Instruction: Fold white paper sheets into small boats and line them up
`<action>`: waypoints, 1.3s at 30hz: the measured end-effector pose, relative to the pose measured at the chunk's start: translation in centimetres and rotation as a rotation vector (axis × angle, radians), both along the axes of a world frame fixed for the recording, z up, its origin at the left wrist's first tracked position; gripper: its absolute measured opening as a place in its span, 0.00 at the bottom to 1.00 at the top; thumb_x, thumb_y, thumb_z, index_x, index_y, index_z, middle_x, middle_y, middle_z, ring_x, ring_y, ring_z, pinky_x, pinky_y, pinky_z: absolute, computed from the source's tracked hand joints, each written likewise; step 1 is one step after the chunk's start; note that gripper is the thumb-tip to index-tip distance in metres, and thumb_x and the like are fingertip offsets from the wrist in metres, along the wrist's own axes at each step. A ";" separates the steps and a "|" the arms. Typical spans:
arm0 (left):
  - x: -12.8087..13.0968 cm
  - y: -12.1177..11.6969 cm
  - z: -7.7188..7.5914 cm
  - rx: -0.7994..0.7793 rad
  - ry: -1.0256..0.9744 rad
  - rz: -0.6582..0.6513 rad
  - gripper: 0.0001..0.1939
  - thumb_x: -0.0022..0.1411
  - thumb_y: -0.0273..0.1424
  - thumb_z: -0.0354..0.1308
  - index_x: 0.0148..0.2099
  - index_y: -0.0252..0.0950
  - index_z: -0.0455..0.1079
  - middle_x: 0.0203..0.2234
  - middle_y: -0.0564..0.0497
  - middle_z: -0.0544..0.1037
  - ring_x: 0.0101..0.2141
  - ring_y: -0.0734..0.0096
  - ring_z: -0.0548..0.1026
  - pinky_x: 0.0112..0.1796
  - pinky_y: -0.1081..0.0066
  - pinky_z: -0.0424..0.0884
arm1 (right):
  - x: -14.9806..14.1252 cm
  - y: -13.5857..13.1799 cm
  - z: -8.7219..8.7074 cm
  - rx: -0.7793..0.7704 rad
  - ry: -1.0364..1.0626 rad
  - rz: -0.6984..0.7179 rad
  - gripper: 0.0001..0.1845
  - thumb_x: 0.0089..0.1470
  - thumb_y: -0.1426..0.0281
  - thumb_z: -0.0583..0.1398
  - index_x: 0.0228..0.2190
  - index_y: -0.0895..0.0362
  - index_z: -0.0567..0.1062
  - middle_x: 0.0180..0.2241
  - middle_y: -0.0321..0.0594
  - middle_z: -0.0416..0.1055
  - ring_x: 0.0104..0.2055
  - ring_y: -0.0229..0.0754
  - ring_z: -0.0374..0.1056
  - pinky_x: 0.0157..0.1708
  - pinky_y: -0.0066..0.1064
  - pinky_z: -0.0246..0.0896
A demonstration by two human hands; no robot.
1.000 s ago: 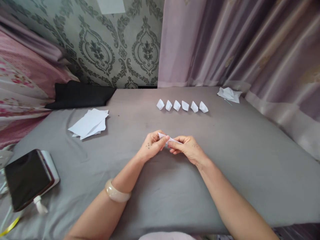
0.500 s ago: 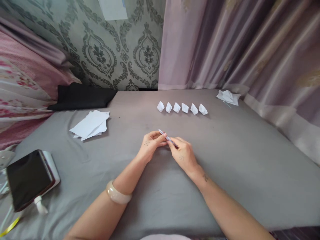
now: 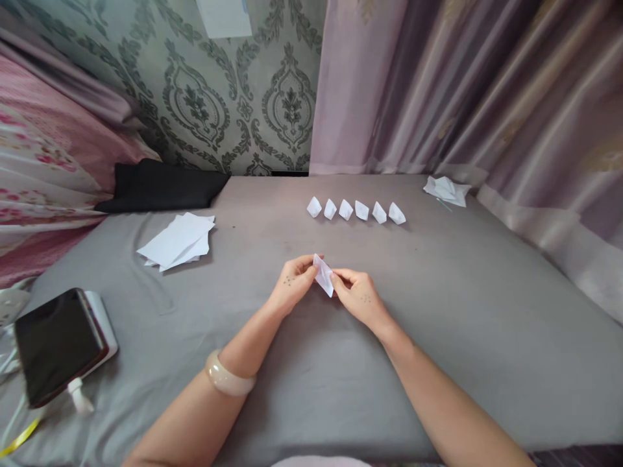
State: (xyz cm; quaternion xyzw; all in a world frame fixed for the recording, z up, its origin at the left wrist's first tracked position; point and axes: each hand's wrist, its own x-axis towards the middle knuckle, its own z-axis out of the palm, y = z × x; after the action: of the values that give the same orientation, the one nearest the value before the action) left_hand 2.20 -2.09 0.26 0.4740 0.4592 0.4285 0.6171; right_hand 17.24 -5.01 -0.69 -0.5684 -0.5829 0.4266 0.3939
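Between my two hands is a small folded white paper (image 3: 324,276), diamond-shaped and tilted, held above the grey cloth. My left hand (image 3: 293,280) pinches its left edge, with the thumb on the near face. On the other side, my right hand (image 3: 359,293) grips the lower right edge between thumb and fingers. The fingertips behind the paper are partly hidden. Beyond the hands stands a row of several small folded white paper pieces (image 3: 361,210) with pointed tops.
A stack of white paper sheets (image 3: 178,241) lies on the left of the grey cloth (image 3: 272,402). More white paper scraps (image 3: 446,189) rest at the far right. Nearer left are a dark-screened device (image 3: 61,344) and a yellow strip (image 3: 20,438). Black fabric (image 3: 163,186) lies at the back left.
The folded paper has turned from nearly edge-on to show its broad diamond face. Both hands have shifted their fingers on it. The row of paper pieces stays put.
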 end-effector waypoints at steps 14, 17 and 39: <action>0.7 -0.8 -0.7 0.023 0.158 -0.033 0.12 0.55 0.34 0.59 0.38 0.29 0.73 0.26 0.47 0.78 0.25 0.72 0.75 0.26 0.75 0.70 | -0.4 -0.3 0.8 0.025 -0.134 -0.126 0.12 0.52 0.65 0.57 0.31 0.57 0.78 0.27 0.41 0.78 0.29 0.41 0.73 0.31 0.29 0.63; 0.8 -1.0 -0.7 0.041 0.283 0.006 0.11 0.55 0.35 0.59 0.33 0.31 0.73 0.23 0.49 0.76 0.22 0.75 0.72 0.24 0.76 0.68 | -0.7 -0.5 0.8 0.065 -0.241 -0.156 0.12 0.52 0.64 0.57 0.26 0.56 0.77 0.23 0.39 0.76 0.26 0.40 0.71 0.29 0.29 0.60; 0.5 -0.9 0.2 0.258 0.423 0.000 0.12 0.57 0.31 0.51 0.34 0.32 0.75 0.26 0.50 0.77 0.26 0.73 0.72 0.25 0.78 0.64 | -0.5 -0.4 1.6 -0.169 -0.009 -0.060 0.10 0.48 0.67 0.57 0.21 0.57 0.73 0.15 0.35 0.69 0.19 0.37 0.67 0.20 0.26 0.59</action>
State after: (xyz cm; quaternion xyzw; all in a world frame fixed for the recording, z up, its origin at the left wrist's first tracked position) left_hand 2.74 -2.95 0.50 0.6280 0.5196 0.3748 0.4418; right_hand 16.77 -5.46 0.89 -0.6188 -0.5293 0.4595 0.3546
